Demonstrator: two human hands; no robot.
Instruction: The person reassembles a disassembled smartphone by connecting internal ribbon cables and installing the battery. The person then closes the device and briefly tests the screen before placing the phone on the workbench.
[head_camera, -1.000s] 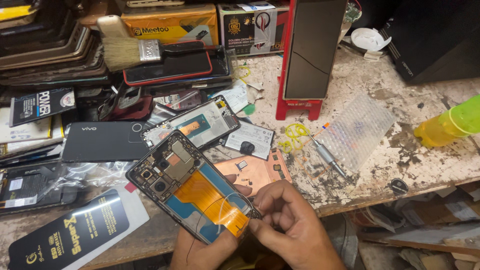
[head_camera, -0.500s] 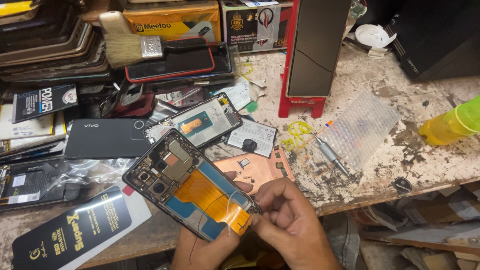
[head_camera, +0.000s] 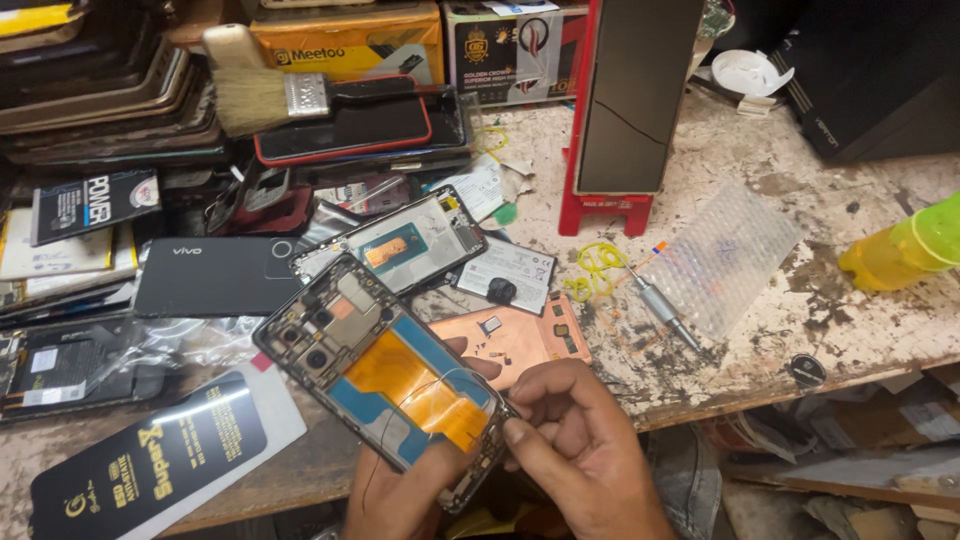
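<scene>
Opened phone frame (head_camera: 385, 385) is sitting tilted in my hands above the front edge of the tabletop (head_camera: 800, 310), its camera end pointing up-left and its lower end down toward me. Looking down from the head view, which is the only one I have, I am cradling it from beneath with my left hand (head_camera: 400, 495); that grip is clenched on the frame's lower edge, thumb up against the rim. My right hand (head_camera: 580, 450) is pinching at the frame's bottom-right corner, fingertips closed on the edge just beside the orange film (head_camera: 420, 385) that covers the middle of the inside. Whether a small part is caught between those fingertips I cannot tell.

As I judge it, doing this well means keeping the left hand steady as a cradle and letting only the right fingertips work, pulling gently along the edge instead of prying upward, so the thin film and the fine loops over it are not being torn.

Around me, a copper-coloured back plate (head_camera: 520, 335) is lying just beyond the frame, a second stripped frame (head_camera: 410, 240) is resting behind it, and a small screwdriver (head_camera: 660, 305) is lying near a bubble-wrap bag (head_camera: 730, 255). A yellow bottle (head_camera: 900, 250) is lying well off to the right, a brush (head_camera: 270, 95) far back.
</scene>
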